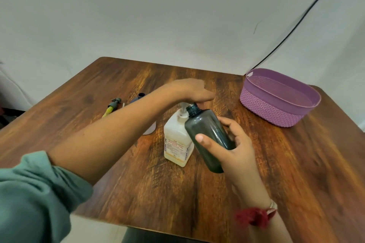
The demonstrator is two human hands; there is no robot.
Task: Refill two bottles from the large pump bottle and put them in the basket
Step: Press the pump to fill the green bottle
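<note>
Now R hand (236, 145) round dark bottle (206, 127).

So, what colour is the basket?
The basket is purple, woven-textured outside; head view shows it best.

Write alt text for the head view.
A left hand presses the pump of a large white plastic pump bottle; the right hand holds a tilted dark grey translucent bottle, open neck by the pump. A purple woven-look plastic basket sits on the wooden table.
</note>
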